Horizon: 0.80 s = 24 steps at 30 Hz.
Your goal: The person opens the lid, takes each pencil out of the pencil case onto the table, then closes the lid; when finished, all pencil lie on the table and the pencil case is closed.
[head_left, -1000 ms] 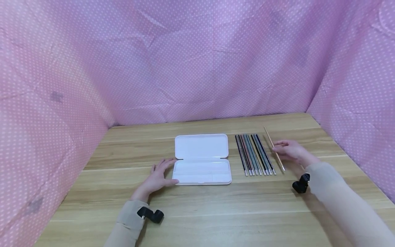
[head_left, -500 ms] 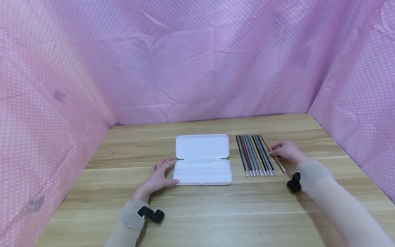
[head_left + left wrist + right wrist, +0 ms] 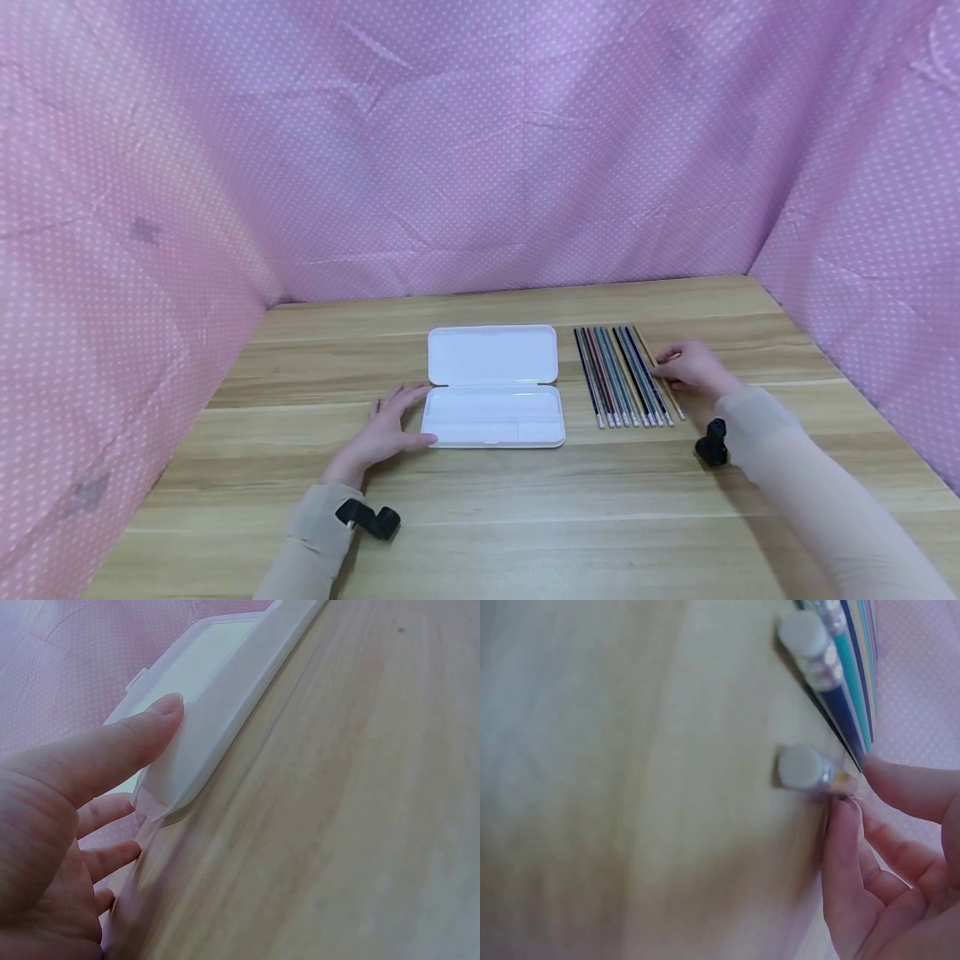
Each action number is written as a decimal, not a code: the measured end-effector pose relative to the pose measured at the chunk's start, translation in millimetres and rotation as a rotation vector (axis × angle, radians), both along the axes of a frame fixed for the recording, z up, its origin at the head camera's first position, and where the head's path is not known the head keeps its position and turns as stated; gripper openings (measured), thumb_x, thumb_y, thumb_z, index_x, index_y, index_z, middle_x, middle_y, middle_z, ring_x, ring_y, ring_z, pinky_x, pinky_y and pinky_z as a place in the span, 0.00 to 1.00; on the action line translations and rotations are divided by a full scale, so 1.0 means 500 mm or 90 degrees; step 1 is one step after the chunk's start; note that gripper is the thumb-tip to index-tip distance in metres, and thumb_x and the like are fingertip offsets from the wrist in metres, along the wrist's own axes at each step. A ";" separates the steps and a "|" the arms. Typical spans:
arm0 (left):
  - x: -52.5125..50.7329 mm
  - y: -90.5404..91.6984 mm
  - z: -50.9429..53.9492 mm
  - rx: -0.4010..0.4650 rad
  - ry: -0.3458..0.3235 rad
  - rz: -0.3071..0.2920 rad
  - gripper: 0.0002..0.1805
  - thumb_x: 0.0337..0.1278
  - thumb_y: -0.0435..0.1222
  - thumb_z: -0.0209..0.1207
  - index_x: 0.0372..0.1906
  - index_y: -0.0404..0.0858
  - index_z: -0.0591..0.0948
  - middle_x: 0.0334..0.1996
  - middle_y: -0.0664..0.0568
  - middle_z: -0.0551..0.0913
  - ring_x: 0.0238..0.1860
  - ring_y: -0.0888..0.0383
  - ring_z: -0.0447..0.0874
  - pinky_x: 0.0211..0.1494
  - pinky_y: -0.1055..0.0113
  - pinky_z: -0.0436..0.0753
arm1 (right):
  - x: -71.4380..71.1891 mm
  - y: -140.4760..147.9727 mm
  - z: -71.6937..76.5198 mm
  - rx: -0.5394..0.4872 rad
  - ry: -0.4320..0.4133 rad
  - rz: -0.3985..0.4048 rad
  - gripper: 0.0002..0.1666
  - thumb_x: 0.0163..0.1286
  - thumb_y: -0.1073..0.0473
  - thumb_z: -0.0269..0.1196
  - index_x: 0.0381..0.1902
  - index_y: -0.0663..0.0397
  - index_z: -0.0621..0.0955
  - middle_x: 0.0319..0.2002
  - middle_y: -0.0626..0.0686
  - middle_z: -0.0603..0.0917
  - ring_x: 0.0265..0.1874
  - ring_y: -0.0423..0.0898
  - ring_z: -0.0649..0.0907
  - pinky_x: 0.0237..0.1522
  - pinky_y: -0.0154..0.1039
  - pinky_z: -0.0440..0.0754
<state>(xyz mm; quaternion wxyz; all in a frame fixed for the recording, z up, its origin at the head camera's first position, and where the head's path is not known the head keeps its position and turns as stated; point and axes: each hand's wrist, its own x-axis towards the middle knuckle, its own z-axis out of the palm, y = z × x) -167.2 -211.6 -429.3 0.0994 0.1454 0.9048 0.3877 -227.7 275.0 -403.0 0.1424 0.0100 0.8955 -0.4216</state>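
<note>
A white pencil case (image 3: pixel 472 407) lies on the wooden table with its lid (image 3: pixel 492 355) folded back. My left hand (image 3: pixel 381 429) touches its left end; in the left wrist view the thumb (image 3: pixel 146 735) lies against the front wall, other fingers spread behind the corner. Right of the case, several pencils (image 3: pixel 617 379) lie side by side, eraser ends toward me. At the row's right end my right hand (image 3: pixel 697 368) pinches a yellowish pencil (image 3: pixel 672 400) between thumb and fingers. Its white eraser (image 3: pixel 801 766) shows in the right wrist view, beside a dark blue pencil (image 3: pixel 841 712).
Pink dotted cloth (image 3: pixel 480 167) hangs at the back and both sides of the table (image 3: pixel 525 525). A black wrist camera (image 3: pixel 367 518) is strapped to the left sleeve, another black wrist camera (image 3: pixel 712 443) to the right.
My right hand has moved left with the yellowish pencil, lowering it beside the row's right end and turning it nearly in line with the others. The left hand stays at the pencil case.
</note>
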 end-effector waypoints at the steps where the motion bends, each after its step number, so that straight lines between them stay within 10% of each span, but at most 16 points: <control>1: 0.000 0.000 0.000 -0.001 0.000 0.000 0.45 0.45 0.45 0.70 0.70 0.42 0.63 0.72 0.41 0.58 0.74 0.37 0.37 0.69 0.38 0.26 | -0.001 0.001 0.000 -0.004 -0.004 0.002 0.26 0.64 0.62 0.62 0.54 0.77 0.70 0.47 0.66 0.77 0.32 0.39 0.78 0.33 0.32 0.82; 24: 0.001 -0.001 0.000 0.014 0.002 -0.006 0.44 0.45 0.45 0.70 0.70 0.43 0.64 0.72 0.41 0.57 0.74 0.37 0.36 0.69 0.38 0.26 | 0.008 -0.010 0.007 -0.028 -0.043 -0.015 0.21 0.65 0.67 0.58 0.52 0.76 0.70 0.37 0.57 0.81 0.28 0.38 0.79 0.31 0.34 0.83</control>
